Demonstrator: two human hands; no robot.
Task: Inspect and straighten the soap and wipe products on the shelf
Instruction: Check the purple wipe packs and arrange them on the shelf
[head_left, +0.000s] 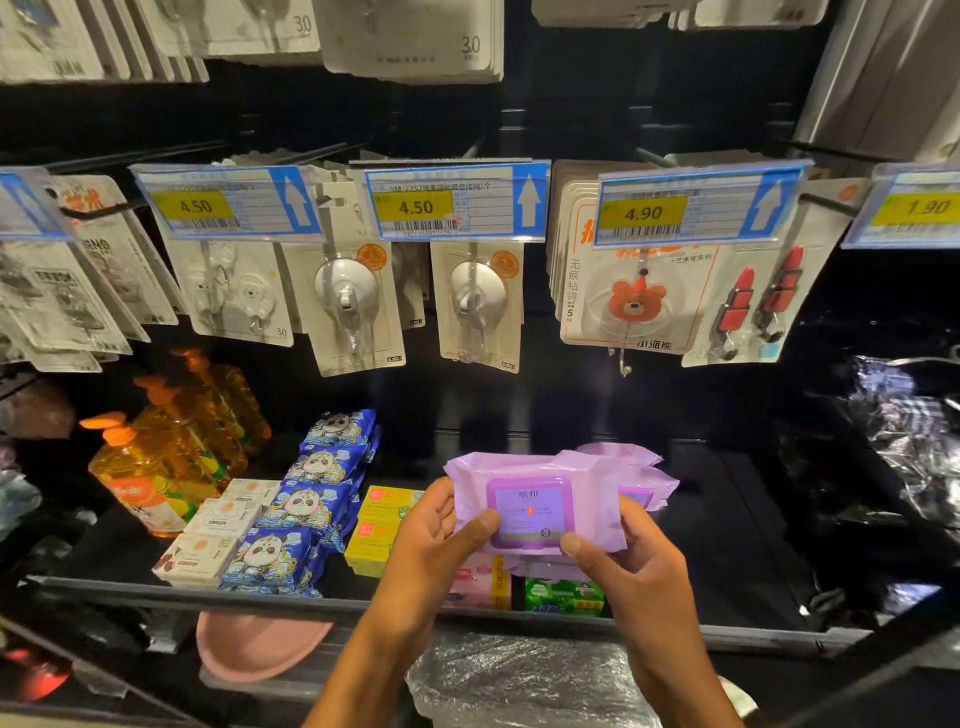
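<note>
Left hand (431, 530) & right hand (631, 558) are gripping the purple wipes pack (530, 506), fingers curled round its ends, lifted above the shelf (208, 597). Prob. more packs behind. Best keeping label up, setting it back square.

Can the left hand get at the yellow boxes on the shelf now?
Probably yes, once freed: the left hand grips the purple wipes pack with the right hand, but the yellow boxes lie right beside it, nothing between.
</note>
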